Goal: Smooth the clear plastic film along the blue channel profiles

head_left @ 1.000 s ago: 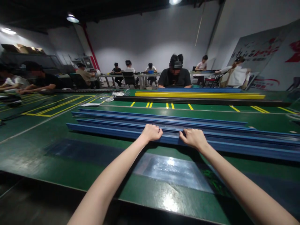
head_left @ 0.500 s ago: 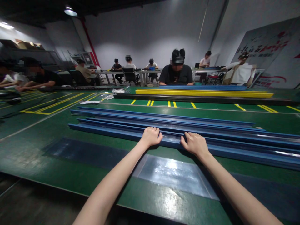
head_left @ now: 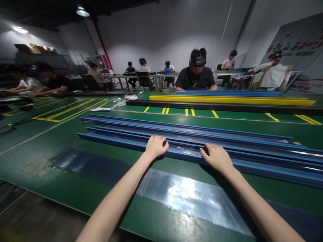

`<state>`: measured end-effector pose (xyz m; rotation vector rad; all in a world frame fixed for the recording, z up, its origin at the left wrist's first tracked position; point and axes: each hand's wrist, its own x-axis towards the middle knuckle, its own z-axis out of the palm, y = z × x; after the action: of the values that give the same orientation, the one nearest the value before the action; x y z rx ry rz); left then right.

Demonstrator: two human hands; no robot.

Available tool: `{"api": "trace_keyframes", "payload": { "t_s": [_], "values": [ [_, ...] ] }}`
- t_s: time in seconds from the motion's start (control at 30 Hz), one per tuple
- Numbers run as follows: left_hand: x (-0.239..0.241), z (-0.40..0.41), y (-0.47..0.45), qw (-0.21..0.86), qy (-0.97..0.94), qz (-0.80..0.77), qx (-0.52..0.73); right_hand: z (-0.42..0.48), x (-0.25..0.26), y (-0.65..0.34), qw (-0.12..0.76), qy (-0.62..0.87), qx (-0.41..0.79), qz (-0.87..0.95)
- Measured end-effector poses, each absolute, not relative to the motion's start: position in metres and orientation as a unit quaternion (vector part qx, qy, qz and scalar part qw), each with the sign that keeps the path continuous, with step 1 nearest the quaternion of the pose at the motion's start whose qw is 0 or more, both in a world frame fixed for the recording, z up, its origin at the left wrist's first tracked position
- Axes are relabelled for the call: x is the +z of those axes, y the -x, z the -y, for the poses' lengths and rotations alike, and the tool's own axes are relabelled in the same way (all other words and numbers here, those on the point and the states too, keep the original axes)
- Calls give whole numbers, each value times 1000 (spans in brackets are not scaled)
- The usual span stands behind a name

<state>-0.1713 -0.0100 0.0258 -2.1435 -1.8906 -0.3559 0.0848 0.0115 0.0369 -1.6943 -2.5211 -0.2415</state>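
Several long blue channel strips (head_left: pixel 121 134) lie side by side across a green work surface (head_left: pixel 37 148). My left hand (head_left: pixel 155 146) rests on the nearest blue strip (head_left: pixel 184 152), fingers curled over its top edge. My right hand (head_left: pixel 217 157) grips the same strip a hand's width to the right, fingers bent over it. Both forearms reach in from the bottom edge.
A clear plastic sheet (head_left: pixel 191 195) lies in front of the strips. Farther back lie a black strip (head_left: pixel 227 107), a yellow strip (head_left: pixel 227 99) and another blue one. A person in a black shirt (head_left: pixel 196 77) sits opposite; other people sit at tables behind and at the left.
My hands have drawn a little apart along the nearest blue strip: the left slid left, the right slid right. The view has shifted slightly.
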Motion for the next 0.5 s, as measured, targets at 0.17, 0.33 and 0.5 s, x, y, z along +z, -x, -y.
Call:
{"api": "trace_keyframes", "payload": {
  "t_s": [0.17,0.33,0.5],
  "values": [
    [25,3,172,134,739,649,-125,-19,34,-82,50,559,-85,823],
    [22,-8,177,133,744,642,-128,-29,31,-80,49,549,-91,830],
    [22,-17,181,139,746,640,-123,-38,29,-77,47,547,-93,831]
  ]
}}
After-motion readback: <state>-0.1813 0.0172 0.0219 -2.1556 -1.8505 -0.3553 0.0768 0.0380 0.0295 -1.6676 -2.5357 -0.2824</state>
